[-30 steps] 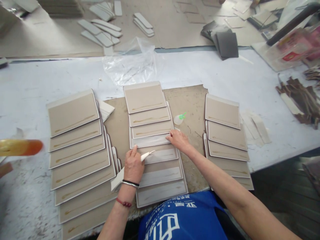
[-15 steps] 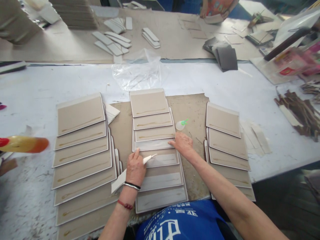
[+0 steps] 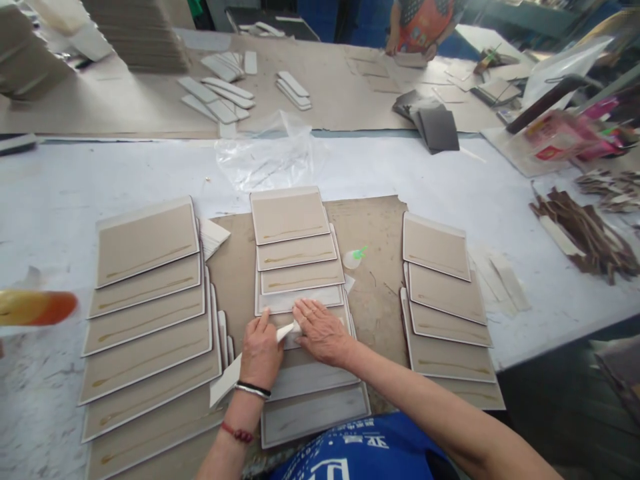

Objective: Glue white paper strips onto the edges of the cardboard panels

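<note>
My left hand [image 3: 261,355] is closed around a sheaf of white strips [image 3: 226,382], whose narrow front end points up toward the right hand. My right hand [image 3: 323,333] lies palm down with fingers stretched out over the middle row of overlapping beige panels [image 3: 290,217], its fingertips beside the sheaf's tip. Just above the fingers, a pale strip [image 3: 285,302] covers the lower edge of one panel. Brownish glue lines run across the panels higher up. Pale strips also lie on the lower panels, and my right hand and forearm partly hide them.
Overlapping panels with glue lines form a left row [image 3: 145,287] and a right row [image 3: 443,293]. A small bottle with a green tip [image 3: 353,258] stands near the middle row. Beyond lie a clear plastic bag [image 3: 267,157] and dark sheets [image 3: 437,127]. Another person [image 3: 423,27] works across the table.
My right hand has moved left from the panel's right edge to beside the left hand, its fingers now flatter. My left hand keeps its hold on the strips. The view has shifted slightly.
</note>
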